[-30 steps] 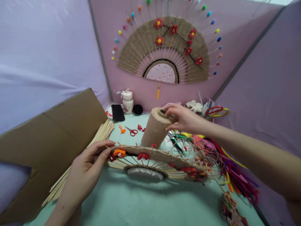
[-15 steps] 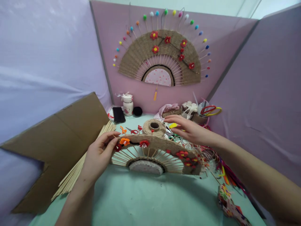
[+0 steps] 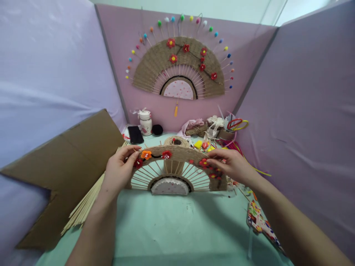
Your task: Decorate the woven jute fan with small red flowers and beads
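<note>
A hand fan [image 3: 181, 150] of woven twine over thin sticks stands near upright on the green table, with red and orange flowers on its band and a white half-round piece at its base. My left hand [image 3: 122, 164] pinches its upper left edge beside the orange flower [image 3: 146, 154]. On the upper right edge, my right hand [image 3: 229, 162] grips the band between thumb and fingers, by a red flower [image 3: 204, 162]. Right behind the fan sits a twine spool [image 3: 177, 141], partly hidden by it.
A larger flowered fan [image 3: 155, 62] hangs on the pink back panel. To the left lie thin sticks [image 3: 83, 210] and a cardboard sheet [image 3: 69, 177]. A phone [image 3: 135, 135] and a white bottle [image 3: 145, 122] stand behind. A patterned glue gun [image 3: 262, 221] rests at right.
My right hand has come down from above the spool and taken hold of the fan's right side. The fan now stands more upright and level. My left hand keeps its grip.
</note>
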`<state>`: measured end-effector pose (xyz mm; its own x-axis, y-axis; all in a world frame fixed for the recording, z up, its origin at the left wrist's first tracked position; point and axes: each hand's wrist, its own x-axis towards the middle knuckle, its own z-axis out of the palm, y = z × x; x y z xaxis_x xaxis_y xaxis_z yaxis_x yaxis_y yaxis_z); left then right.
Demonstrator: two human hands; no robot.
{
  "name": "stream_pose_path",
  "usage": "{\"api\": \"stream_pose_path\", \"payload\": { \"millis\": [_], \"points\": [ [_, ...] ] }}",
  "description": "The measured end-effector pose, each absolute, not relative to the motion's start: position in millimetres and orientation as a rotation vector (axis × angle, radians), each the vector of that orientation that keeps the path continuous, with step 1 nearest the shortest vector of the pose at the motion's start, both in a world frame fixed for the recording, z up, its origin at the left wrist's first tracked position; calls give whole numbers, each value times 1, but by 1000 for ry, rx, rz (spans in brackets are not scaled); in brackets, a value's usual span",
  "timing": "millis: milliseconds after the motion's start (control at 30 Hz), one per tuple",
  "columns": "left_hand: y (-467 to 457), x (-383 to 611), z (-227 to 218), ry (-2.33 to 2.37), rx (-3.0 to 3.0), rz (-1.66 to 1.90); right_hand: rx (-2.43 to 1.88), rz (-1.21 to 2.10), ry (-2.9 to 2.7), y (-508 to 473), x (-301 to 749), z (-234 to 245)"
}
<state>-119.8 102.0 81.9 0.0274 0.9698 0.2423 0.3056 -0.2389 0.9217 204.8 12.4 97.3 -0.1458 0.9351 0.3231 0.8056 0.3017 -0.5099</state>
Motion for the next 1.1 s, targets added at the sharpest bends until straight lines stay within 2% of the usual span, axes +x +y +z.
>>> {"api": "stream_pose_path", "payload": {
  "millis": [333,500,633,900,1100],
  "points": [
    [118,-121,77,1298,1756,1189,-1566,413,-1928,13,215,98],
    [114,-123,81,1299,1713,1155,-1830,144,-1716,-13,253,81],
    [106,-123,83,1348,1619,1152,-2142,61,-1862,-36,278,46],
    [94,-118,86,1415,1565,1241,-2048,-70,-2170,-54,283,18],
    [96,-115,90,1426,1543,1209,-2192,-185,-2243,-49,280,0]
  ]
}}
